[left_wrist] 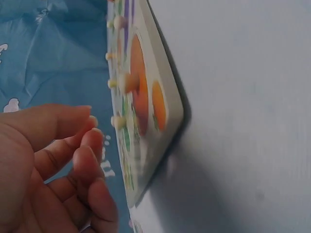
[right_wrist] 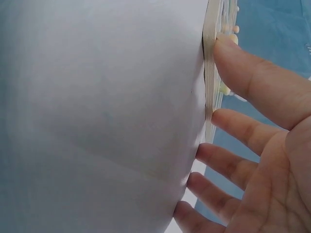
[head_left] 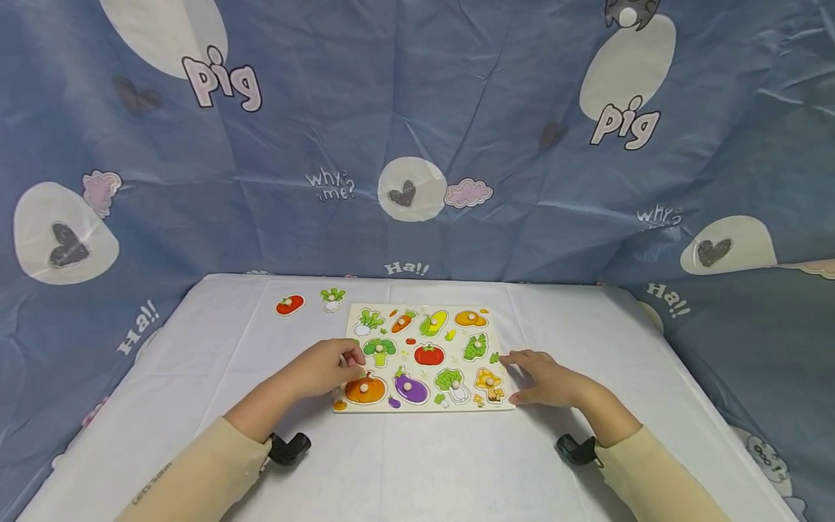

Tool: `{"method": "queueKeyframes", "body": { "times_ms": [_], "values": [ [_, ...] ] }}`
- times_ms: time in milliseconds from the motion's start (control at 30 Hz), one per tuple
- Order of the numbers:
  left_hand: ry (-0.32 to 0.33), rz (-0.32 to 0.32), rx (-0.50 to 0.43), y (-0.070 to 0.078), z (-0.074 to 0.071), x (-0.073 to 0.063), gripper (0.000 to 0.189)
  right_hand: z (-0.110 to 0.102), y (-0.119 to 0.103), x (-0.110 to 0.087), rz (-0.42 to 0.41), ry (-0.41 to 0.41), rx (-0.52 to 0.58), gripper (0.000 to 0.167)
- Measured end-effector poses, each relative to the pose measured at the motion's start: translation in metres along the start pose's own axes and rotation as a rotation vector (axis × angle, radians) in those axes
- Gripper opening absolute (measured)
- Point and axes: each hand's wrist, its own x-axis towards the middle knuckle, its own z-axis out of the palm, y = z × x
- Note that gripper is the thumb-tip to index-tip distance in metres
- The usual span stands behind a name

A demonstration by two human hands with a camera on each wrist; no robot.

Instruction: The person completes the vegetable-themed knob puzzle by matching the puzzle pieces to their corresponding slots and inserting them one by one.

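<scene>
A wooden vegetable peg puzzle board [head_left: 385,373] lies flat on the white-covered table. Knobs stand up from several of its pieces, among them the pumpkin [head_left: 373,394], the eggplant [head_left: 417,391] and the broccoli [head_left: 376,345]. Over the board's left edge, between broccoli and pumpkin, hovers my left hand [head_left: 322,368]. Its fingers are loosely bent, thumb and index tips close together, with nothing visible between them. My right hand [head_left: 554,379] is at the board's right edge beside the mushroom piece [head_left: 485,378]. Its fingers are spread, and the thumb and index fingertip touch the board's side.
Behind the board's left side, a loose tomato piece [head_left: 285,308] and a loose radish piece [head_left: 333,305] lie on the white tablecloth [head_left: 417,464]. A blue printed curtain [head_left: 293,232] hangs at the table's far edge and both sides.
</scene>
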Motion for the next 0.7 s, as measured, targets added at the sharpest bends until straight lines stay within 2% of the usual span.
{"method": "queueKeyframes", "body": {
  "times_ms": [300,467,700],
  "values": [
    [0.144,0.039,0.073,-0.015,-0.022,0.007,0.004,0.0,-0.001,0.0,-0.011,0.001,-0.011,0.079],
    [0.219,0.018,0.099,-0.025,-0.031,0.011,0.006,-0.001,-0.002,-0.001,-0.018,0.0,-0.013,0.078],
    [0.317,-0.023,0.084,-0.031,-0.041,0.014,0.016,0.0,-0.001,0.0,-0.005,-0.004,-0.001,0.079]
  ]
}}
